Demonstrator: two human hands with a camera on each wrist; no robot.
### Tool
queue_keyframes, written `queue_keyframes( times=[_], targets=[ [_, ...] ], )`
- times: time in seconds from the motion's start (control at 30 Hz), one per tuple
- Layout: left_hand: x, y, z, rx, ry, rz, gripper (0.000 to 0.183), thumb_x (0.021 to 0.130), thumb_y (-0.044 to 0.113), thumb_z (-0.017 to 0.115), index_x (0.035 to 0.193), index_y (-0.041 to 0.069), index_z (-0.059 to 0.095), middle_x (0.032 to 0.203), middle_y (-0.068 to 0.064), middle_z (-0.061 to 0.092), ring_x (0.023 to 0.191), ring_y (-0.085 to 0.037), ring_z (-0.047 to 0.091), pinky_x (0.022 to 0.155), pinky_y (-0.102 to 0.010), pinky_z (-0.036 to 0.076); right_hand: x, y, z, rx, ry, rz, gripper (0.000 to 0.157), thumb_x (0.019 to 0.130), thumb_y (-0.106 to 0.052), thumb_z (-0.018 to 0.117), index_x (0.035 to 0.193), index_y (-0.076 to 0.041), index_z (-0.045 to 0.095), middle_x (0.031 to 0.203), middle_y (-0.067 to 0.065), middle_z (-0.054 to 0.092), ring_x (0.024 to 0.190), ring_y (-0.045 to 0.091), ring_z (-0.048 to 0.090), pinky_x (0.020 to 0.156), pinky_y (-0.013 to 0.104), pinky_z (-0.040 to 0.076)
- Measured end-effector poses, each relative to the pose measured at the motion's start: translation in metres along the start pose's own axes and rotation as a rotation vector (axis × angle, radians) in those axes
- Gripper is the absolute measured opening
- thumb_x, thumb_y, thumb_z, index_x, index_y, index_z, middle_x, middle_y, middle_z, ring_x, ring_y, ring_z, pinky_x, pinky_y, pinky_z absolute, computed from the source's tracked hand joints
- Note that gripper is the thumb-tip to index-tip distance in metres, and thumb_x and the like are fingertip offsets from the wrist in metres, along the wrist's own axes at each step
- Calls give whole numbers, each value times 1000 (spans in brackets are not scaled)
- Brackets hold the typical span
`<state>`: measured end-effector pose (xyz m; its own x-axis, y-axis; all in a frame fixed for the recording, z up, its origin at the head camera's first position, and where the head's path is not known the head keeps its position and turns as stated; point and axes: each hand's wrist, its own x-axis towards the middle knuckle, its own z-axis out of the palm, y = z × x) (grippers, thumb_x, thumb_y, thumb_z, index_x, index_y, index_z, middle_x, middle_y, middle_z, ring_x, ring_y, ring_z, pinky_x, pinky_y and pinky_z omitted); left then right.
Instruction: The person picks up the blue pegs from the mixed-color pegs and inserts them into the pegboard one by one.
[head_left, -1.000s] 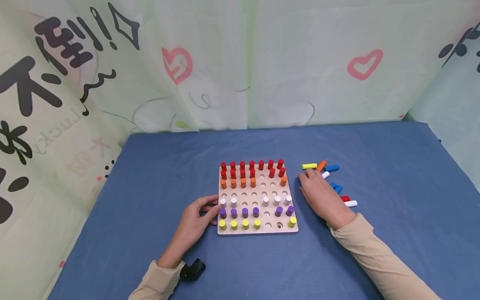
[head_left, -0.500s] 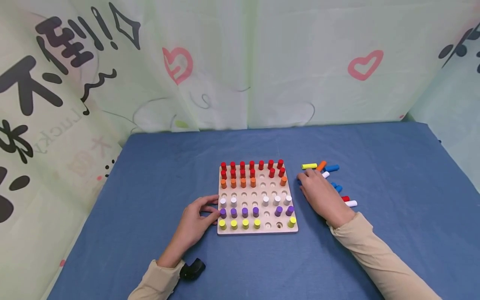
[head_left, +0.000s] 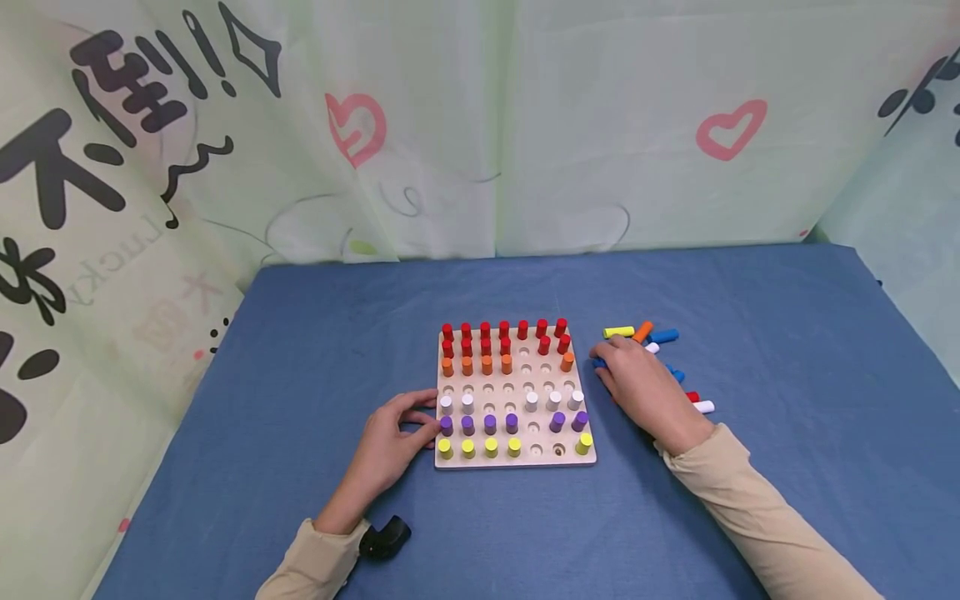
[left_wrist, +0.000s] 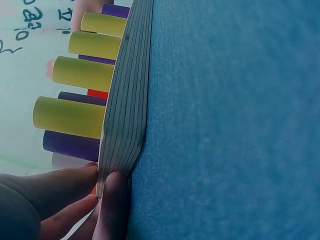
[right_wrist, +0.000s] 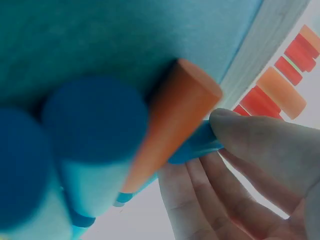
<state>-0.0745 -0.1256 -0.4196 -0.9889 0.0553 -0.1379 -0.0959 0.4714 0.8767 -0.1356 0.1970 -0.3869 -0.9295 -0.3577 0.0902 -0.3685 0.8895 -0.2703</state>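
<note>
A square wooden pegboard point(head_left: 480, 464) lies flat on the table, with upright red, orange, white, purple and yellow pegs in rows and some bare holes. My left hand point(head_left: 390, 442) holds its left edge. In the left wrist view, the thumb and fingers pinch the board's corner beside a yellow peg point(left_wrist: 70, 117). My right hand point(head_left: 647, 392) is low over the loose pegs right of the board. A blue peg point(right_wrist: 197, 142) is pinched between its thumb and fingers, partly hidden by them. In the right wrist view, a loose orange peg point(right_wrist: 172, 125) lies right beside that peg.
Around the right hand lie a yellow peg point(head_left: 618, 332), an orange peg point(head_left: 642, 332), a blue peg point(head_left: 663, 336), a white peg point(head_left: 703, 407) and several others. The blue tablecloth point(head_left: 315, 350) reaches back to a printed curtain point(head_left: 570, 125).
My right hand has shifted slightly left, and the blue peg at its fingertips now shows more in the head view. The left hand stays at the pegboard's edge.
</note>
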Motion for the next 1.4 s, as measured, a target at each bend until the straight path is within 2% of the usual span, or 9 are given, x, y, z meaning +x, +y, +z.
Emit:
queue_keyframes(
  times=[0.57,0.8,1.0,1.2,1.4],
  targets=[
    [0,0,1,22,2,-14,40,92,6,70,131,6,62,119,-13,64,74,-12,69,65,-25,58,2,-13,-11,62,87,-1,25,86,-4,76,109,2,70,100,15,69,86,27,67,79,45,58],
    [1,0,1,33,7,-25,40,92,7,70,131,7,62,111,-12,66,73,-12,69,66,-25,58,2,-17,-15,78,142,-43,22,86,-6,76,107,-1,70,94,12,68,75,22,65,68,40,57],
    [1,1,1,33,10,-27,40,91,7,71,131,7,62,116,-12,65,74,-12,69,66,-25,58,2,-21,-21,103,178,-69,23,85,-5,77,107,-1,71,97,11,69,83,23,68,74,42,58],
    [0,0,1,31,6,-26,40,92,8,70,131,7,62,117,-11,65,74,-12,69,66,-25,58,2,-29,-26,150,171,-78,26,84,-4,77,109,-1,71,103,13,71,91,26,71,79,44,58],
    [1,0,1,27,4,-25,40,92,7,70,131,7,62,114,-12,66,73,-12,69,67,-25,58,4,-36,-30,261,111,-86,28,82,-3,79,109,-1,71,105,11,72,92,25,72,83,44,58]
  ],
)
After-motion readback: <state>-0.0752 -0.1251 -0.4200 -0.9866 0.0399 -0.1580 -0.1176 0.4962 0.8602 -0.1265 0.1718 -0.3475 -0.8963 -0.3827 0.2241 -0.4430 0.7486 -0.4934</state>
